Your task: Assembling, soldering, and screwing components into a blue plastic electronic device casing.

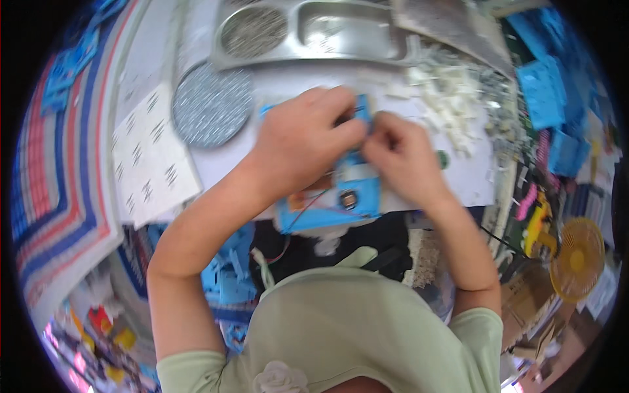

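Blue casing (pixel 371 195) partly under L/R fingers (pixel 348 134)

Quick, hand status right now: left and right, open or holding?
Left hand: curled over the blue casing; whether it grips anything cannot be told.
Right hand: curled close beside the left; any hold is too blurred to tell.

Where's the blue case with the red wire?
In the head view, the blue case is central, at the near edge of the white table, beneath the left hand and right hand.
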The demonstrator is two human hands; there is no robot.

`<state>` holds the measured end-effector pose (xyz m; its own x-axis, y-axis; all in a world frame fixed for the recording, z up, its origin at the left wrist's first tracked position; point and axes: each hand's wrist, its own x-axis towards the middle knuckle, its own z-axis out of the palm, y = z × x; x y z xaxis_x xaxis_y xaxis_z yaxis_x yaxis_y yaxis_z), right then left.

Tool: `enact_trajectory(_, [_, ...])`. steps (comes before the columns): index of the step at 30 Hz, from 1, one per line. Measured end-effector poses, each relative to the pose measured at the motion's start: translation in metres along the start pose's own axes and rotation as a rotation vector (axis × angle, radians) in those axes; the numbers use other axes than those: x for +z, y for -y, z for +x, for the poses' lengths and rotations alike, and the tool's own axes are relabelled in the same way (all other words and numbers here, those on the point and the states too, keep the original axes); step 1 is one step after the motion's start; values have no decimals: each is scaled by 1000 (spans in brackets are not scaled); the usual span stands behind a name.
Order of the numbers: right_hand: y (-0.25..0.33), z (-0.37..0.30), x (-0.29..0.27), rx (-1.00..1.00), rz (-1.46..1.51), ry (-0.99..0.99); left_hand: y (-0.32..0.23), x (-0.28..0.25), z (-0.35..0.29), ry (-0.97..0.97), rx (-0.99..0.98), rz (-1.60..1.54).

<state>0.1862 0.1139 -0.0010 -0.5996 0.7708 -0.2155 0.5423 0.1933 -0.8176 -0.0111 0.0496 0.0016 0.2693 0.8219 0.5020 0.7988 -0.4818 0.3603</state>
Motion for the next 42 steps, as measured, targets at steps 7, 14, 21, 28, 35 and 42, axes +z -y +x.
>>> enact_trajectory(7, [4, 1, -59, 4, 26, 32, -4, -8, 4, 41, 39, 43])
enact_trajectory(14, [-137, 94, -357, 372, -1093, -540, -11, -16, 27, 178, 114, 94])
enact_trajectory(21, [-190, 115, -341, 467, -1470, -182, 4, -15, 28, 264, 86, 82])
enact_trajectory(28, [-175, 101, -345, 557, -1502, -273, 1, -12, 37, 293, -4, 107])
enact_trajectory(35, [-98, 81, -389, 536, -1242, -682, 8, -27, 24, 170, -47, -79])
enact_trajectory(42, [8, -38, -257, -115, 284, -471, -20, -50, 7, -173, -498, -526])
